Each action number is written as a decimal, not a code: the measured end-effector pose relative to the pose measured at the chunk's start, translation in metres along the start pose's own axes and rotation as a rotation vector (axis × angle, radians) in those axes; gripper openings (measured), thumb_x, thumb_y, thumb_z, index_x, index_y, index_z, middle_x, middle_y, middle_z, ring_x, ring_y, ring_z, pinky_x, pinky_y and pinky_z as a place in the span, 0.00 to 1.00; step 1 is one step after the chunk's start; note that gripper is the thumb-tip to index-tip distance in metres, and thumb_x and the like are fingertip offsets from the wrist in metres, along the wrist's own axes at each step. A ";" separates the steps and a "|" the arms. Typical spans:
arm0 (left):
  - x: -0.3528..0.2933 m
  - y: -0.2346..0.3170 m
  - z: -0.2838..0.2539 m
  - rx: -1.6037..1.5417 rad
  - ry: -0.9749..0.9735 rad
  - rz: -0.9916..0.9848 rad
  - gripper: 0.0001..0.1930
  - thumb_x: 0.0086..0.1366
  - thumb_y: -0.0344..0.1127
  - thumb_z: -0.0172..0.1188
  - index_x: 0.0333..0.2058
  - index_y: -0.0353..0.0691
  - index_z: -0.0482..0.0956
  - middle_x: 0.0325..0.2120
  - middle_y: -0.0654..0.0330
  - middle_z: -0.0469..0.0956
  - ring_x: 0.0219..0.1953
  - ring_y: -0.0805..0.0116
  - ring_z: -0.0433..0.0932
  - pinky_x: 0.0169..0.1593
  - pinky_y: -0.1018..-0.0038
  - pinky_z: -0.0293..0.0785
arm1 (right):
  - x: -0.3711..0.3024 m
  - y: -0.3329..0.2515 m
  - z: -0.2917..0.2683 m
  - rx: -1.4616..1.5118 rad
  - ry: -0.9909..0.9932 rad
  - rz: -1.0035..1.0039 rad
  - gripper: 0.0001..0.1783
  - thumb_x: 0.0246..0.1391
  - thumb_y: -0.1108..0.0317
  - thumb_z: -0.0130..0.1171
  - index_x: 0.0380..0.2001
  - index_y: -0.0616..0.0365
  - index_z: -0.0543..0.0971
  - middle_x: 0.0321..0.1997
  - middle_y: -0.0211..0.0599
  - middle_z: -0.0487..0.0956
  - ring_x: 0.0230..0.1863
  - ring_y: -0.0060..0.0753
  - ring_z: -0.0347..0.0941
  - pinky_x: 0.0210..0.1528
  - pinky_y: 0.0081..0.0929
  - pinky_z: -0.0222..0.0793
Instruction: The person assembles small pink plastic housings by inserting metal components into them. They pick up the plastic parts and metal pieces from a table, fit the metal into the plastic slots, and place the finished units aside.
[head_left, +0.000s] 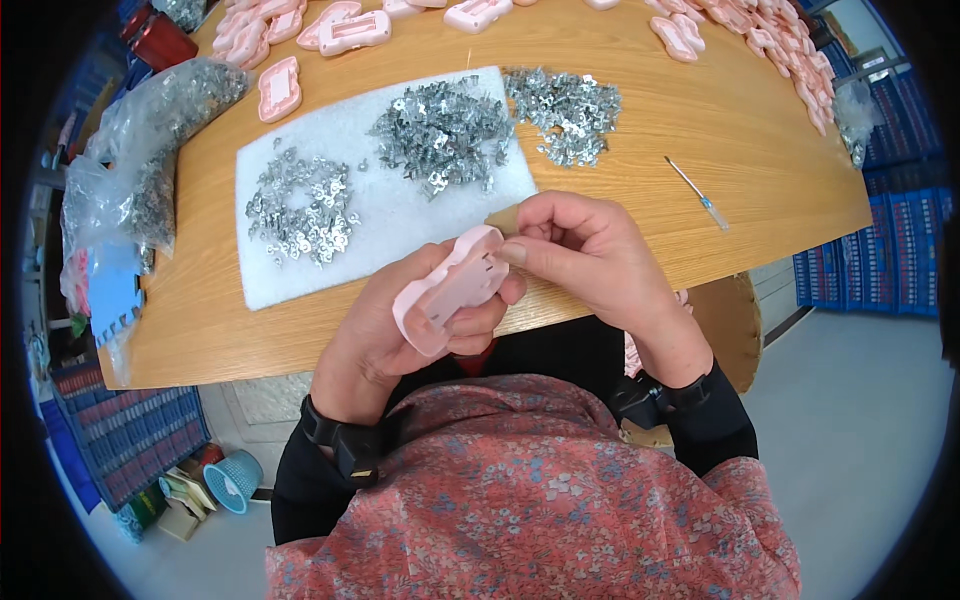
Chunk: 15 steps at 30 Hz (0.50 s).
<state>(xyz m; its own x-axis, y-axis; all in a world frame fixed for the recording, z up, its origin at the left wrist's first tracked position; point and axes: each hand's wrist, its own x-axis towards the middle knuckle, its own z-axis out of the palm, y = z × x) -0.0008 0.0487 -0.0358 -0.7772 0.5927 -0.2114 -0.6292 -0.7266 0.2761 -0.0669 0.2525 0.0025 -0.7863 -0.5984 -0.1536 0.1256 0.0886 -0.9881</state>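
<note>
My left hand [385, 325] grips a pink plastic casing [450, 288] from below, tilted, over the near edge of the wooden table [700, 140]. My right hand [590, 255] pinches the casing's upper end with thumb and fingers; whether a small metal part sits under the fingertips is hidden. Just beyond the hands lies a white foam pad [390, 215] carrying two heaps of small metal clips [440, 130], with a smaller heap [300, 205] to the left.
A third pile of metal clips [570, 110] lies on bare wood right of the pad. A thin screwdriver [698, 192] rests further right. Several pink casings [280, 88] line the far edge. A clear bag of clips [150, 140] sits left. Blue crates [870, 250] stand right.
</note>
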 end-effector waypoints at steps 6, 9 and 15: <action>-0.002 -0.005 0.012 -0.110 0.023 0.000 0.28 0.75 0.52 0.41 0.60 0.34 0.68 0.37 0.46 0.72 0.20 0.74 0.65 0.19 0.81 0.58 | -0.010 0.001 -0.002 -0.137 0.027 -0.171 0.16 0.62 0.70 0.64 0.51 0.65 0.79 0.34 0.22 0.78 0.31 0.09 0.70 0.38 0.14 0.69; 0.002 -0.010 0.009 -0.159 -0.058 -0.065 0.28 0.76 0.51 0.39 0.62 0.34 0.67 0.37 0.44 0.74 0.21 0.70 0.69 0.20 0.78 0.63 | -0.021 -0.008 0.000 0.148 -0.098 -0.019 0.16 0.63 0.70 0.62 0.51 0.66 0.78 0.36 0.25 0.80 0.35 0.11 0.74 0.39 0.15 0.71; 0.016 -0.020 0.026 0.317 0.051 -0.096 0.28 0.78 0.50 0.37 0.68 0.38 0.59 0.54 0.31 0.74 0.49 0.43 0.82 0.46 0.57 0.86 | -0.055 0.000 -0.037 0.066 0.068 -0.002 0.14 0.64 0.69 0.62 0.49 0.66 0.79 0.40 0.29 0.82 0.39 0.13 0.76 0.43 0.13 0.73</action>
<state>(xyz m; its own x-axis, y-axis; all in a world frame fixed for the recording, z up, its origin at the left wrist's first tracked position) -0.0001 0.0814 -0.0202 -0.7190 0.6293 -0.2951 -0.6714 -0.5189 0.5292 -0.0458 0.3146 0.0109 -0.8257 -0.5429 -0.1534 0.1616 0.0330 -0.9863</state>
